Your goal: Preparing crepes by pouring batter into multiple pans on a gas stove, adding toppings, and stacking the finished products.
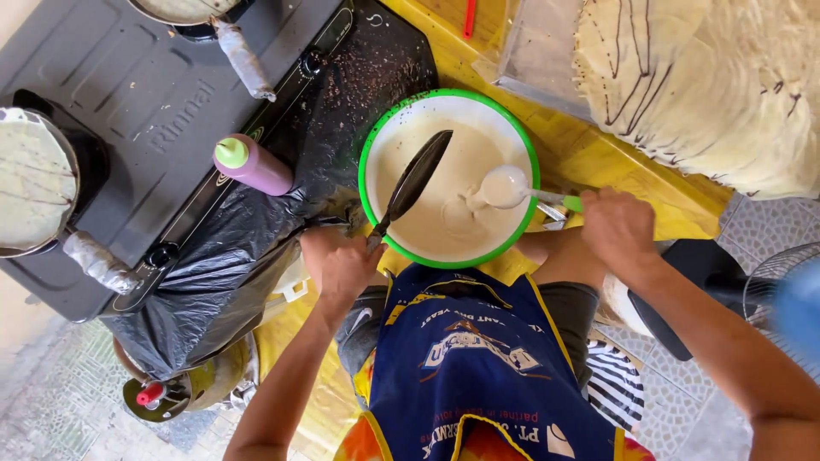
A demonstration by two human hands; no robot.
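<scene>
A white bowl with a green rim (369,137) holds pale batter (436,226) and stands on a yellow table. My left hand (339,263) grips the handle of a small dark pan (416,179), which is tilted on edge over the batter. My right hand (618,225) holds the green handle of a white ladle (504,186). The ladle's scoop hangs over the bowl, coated with batter, just right of the pan.
A dark two-burner stove (145,94) lies at the left, with a crepe-filled pan (30,179) on it and another pan (184,8) at the top. A purple squeeze bottle (252,164) rests on black plastic sheeting (222,265). Stacked thin crepes (709,77) sit top right, a fan (773,286) at right.
</scene>
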